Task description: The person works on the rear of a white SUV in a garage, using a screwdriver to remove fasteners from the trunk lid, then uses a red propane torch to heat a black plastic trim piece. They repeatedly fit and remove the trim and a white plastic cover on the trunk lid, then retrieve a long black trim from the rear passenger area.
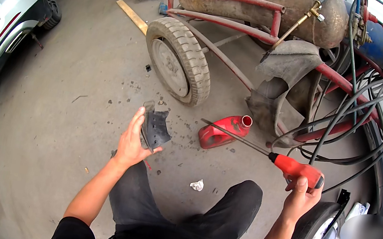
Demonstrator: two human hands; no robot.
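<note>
My left hand [132, 141] holds a dark, worn brake pad [155, 128] upright by its edge, above my left knee. My right hand [302, 194] grips the red handle of a long screwdriver [295, 167]. Its thin metal shaft points left toward the brake pad, and the tip stops short of it. Both forearms come up from the lower edge over my black trousers.
A red plastic jug [223, 130] lies on the concrete floor past the screwdriver shaft. A red-framed welding cart [228, 26] with a wheel [179, 58], gas cylinders and black hoses [355, 122] stands ahead. A white car [8, 26] is at left, a crumpled paper scrap [197, 185] by my knee.
</note>
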